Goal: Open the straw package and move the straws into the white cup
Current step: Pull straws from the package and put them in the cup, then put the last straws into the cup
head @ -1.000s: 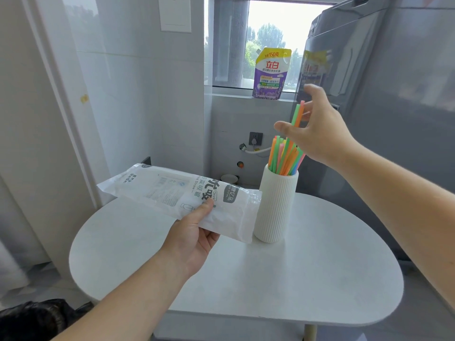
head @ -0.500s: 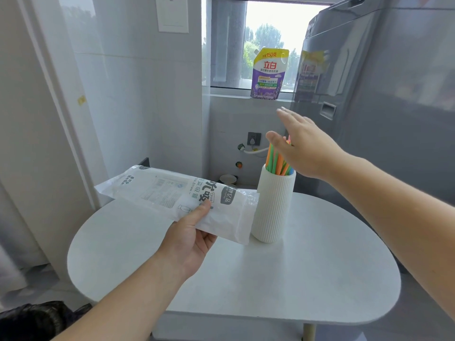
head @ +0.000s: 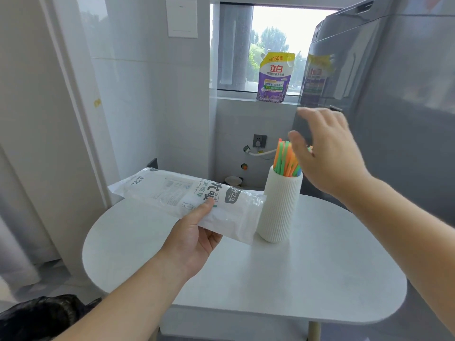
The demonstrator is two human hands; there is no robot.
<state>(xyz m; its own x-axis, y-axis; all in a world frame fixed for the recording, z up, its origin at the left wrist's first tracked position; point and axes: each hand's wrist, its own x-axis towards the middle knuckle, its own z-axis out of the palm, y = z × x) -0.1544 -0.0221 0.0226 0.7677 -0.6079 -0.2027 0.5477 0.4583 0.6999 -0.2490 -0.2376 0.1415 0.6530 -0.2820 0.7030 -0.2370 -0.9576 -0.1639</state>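
Pale tiled walls and a window close off the room behind a white, oval, matte tabletop (head: 295,279). A tall grey glossy appliance (head: 398,124) stands at the right, and one purple-and-yellow soft pouch (head: 274,77) stands on the windowsill.

One white, ribbed, cylindrical cup (head: 280,207) stands upright on the tabletop. It holds a bundle of thin plastic straws (head: 285,158) in orange, green and blue, their tips rising above the rim; they are too tightly packed to count.

One long, crinkled, translucent white plastic straw package (head: 187,193) with printed lettering is held level above the tabletop. Its right end is just beside the cup's left wall, and whether anything lies inside it cannot be told.

The left hand (head: 194,237) grips the package, thumb on top and fingers curled beneath. The right hand (head: 327,153) hovers over the straw tips with its fingers spread, loose and blurred, holding nothing. Whether its thumb touches the straws cannot be told.
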